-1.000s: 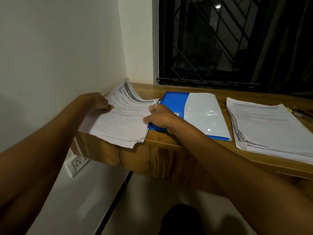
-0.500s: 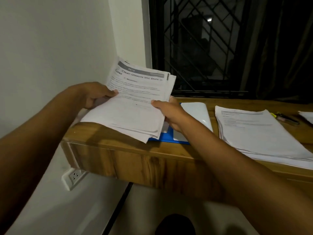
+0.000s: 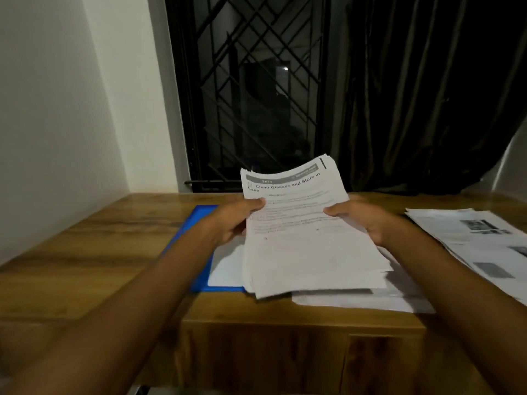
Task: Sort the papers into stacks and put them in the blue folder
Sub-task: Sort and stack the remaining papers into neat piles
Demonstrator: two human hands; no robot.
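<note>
two hands share one load: my left hand point(image 3: 232, 220) pinches the 9 o'clock edge of the thick sheaf of white printed papers point(image 3: 302, 246), thumb on top, and my right hand point(image 3: 366, 222) grips the 3 o'clock edge the same way. the sheaf's long axis runs 12 to 6 with the far end raised. i cannot tell whether its near edge rests on anything. the flat blue plastic folder point(image 3: 201, 213) lies on the wooden counter point(image 3: 85, 252) at 9 o'clock from the sheaf, partly under my left forearm, its long axis also 12 to 6. i judge the coming move heads toward 9 o'clock, and the left hand is nearer. a second white paper stack point(image 3: 356, 303) lies at 5 o'clock, below the sheaf.
</note>
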